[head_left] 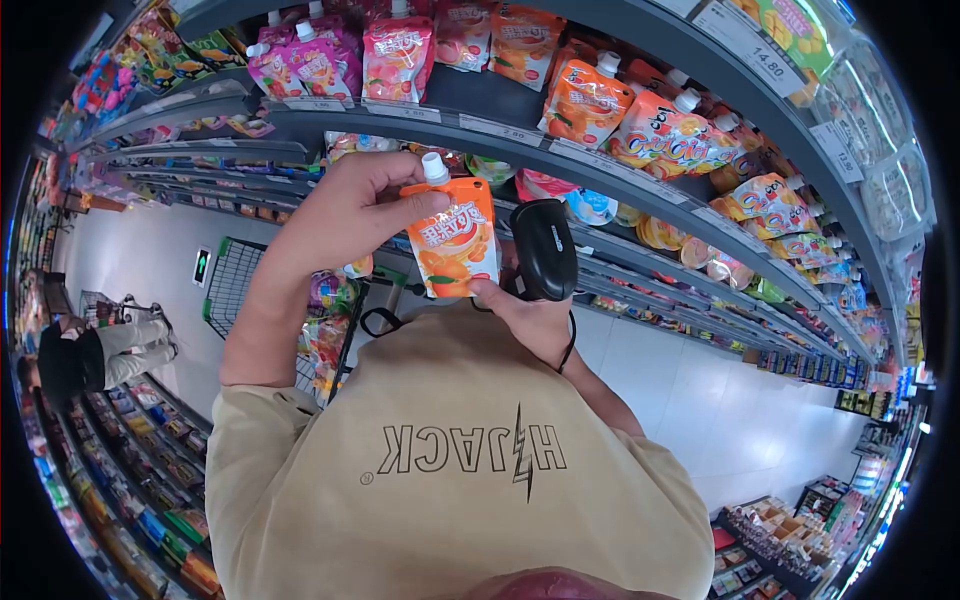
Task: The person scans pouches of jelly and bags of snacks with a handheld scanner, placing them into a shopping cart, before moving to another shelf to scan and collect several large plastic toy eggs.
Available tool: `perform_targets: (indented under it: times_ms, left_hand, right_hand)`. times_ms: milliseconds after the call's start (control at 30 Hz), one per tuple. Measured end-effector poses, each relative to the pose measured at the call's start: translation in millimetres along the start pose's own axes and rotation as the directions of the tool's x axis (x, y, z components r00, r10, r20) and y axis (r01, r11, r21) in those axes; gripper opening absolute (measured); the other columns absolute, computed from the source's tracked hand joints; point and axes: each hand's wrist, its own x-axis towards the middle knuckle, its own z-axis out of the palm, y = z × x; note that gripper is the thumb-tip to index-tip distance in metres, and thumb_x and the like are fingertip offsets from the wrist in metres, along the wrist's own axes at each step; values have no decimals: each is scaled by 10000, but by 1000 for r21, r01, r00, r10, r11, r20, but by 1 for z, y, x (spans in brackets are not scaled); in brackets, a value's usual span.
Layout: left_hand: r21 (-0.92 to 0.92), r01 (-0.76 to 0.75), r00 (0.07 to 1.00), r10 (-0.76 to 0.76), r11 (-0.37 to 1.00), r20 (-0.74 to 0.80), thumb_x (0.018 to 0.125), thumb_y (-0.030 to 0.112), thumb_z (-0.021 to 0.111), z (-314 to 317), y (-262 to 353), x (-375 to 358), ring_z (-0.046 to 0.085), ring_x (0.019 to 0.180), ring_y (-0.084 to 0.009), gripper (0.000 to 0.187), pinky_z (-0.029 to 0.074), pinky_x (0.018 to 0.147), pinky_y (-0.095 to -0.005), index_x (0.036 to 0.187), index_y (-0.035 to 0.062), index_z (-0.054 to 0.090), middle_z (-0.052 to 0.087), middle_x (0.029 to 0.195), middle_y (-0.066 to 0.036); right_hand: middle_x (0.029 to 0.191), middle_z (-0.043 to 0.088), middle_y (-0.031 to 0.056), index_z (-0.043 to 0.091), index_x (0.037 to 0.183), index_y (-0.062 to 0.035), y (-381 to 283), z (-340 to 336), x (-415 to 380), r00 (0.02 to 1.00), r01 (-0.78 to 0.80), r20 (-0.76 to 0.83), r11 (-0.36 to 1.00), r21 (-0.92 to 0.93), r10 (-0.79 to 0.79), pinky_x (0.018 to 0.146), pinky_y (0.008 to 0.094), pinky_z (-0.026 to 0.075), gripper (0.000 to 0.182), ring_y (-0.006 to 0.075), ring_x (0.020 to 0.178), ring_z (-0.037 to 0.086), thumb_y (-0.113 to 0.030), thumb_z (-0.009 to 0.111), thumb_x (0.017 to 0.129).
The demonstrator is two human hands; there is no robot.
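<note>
- Head view: left grip (350, 210) closed on the orange pouch (452, 245), top end by the spout; thumb flat on the front, other fingers mostly hidden behind.
- Pouch roughly upright in front of the chest, below the upper shelf (478, 97) in frame; printed front faces the camera, white cap (435, 168) on the spout.
- Right grip (535, 325): thumb against the pouch's lower right corner; same hand grasps the black device (545, 250), fingers hidden behind it. Device stands just right of the pouch.
- Black wrist cord (571, 343) at the right wrist.
- Upper shelf: spouted pouches in a row, purple pouches (322, 68) left, pink pouch (398, 58) next, orange shelf pouch (587, 100) farther right, similar look to the held one. Price labels along the edge.
- Higher right: price tag (755, 47) reading 14.80. More packed goods on lower shelves, partly blocked by hands.
- Tan shirt (470, 500) on the wearer, HIJACK lettering upside down in frame.
- Left side: green shopping cart (228, 283) on the pale floor (150, 235); farther off, another person (95, 355), dark top, light trousers.
- Lower right: display stand (780, 540), contents too small to read.
</note>
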Motion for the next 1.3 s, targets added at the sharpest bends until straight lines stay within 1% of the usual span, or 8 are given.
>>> perform_targets:
  times_ms: [333,567,667,933,1067,1167,1267,1300]
  left_hand:
    - [159,-59,997,67,986,-41,1025,230,770,-3,62,9,493,590,0,252,380,502,-250,1016,-16,713,584,690,43]
    - [277,-156,920,241,948,-310,1044,233,745,-1,97,33,405,538,-12,224,319,474,-267,1043,12,708,541,659,40]
    - [587,-341,711,610,735,-351,1044,235,742,6,88,63,441,499,-27,212,336,457,-279,1062,27,708,533,625,17]
    - [612,-150,766,483,776,-424,1041,324,740,30,72,109,683,468,-199,239,468,456,-310,1191,142,780,671,653,-43]
    - [453,-117,884,300,884,-358,1051,309,739,24,62,124,602,455,-109,261,479,469,-300,1122,58,758,633,637,-23]
    - [412,-153,889,308,898,-340,1063,284,734,14,52,133,543,468,-69,296,487,470,-302,1152,2,733,604,622,-5]
    - [332,31,894,123,943,-432,1073,274,727,14,66,117,582,577,-51,325,506,536,-269,1211,-19,705,669,747,7]
    - [296,-92,862,225,951,-454,1077,274,722,11,58,117,597,644,-44,327,509,568,-257,1227,-16,700,685,808,8]
  right_hand:
    - [1232,771,74,672,1366,-7,-8,-10,1,986,151,-81,988,39,-148,625,229,526,591,64,770,693,-75,940,844]
    - [1233,766,120,611,1400,27,-5,-28,-6,999,-4,32,978,208,-3,733,255,575,425,148,978,772,29,736,994]
    - [1177,773,114,629,1361,33,-5,-30,-11,996,-58,77,962,266,39,773,277,599,358,161,947,776,25,710,1012]
    - [1118,778,93,675,1262,31,-12,-42,-17,984,-108,164,961,254,68,807,306,618,243,143,898,770,19,698,1021]
    - [1114,777,91,677,1249,33,-11,-45,-15,983,-92,178,954,287,41,812,306,621,232,138,886,765,23,695,1018]
    - [1109,777,91,679,1249,31,-12,-46,-14,981,-100,186,958,267,51,811,302,621,233,137,881,762,24,696,1017]
    - [1111,779,93,679,1257,33,-10,-45,-12,981,-108,187,954,279,57,807,297,619,243,141,888,765,33,693,1015]
    - [1114,780,92,680,1263,29,-9,-44,-12,980,-128,181,952,278,79,795,288,614,258,132,877,759,31,706,1007]
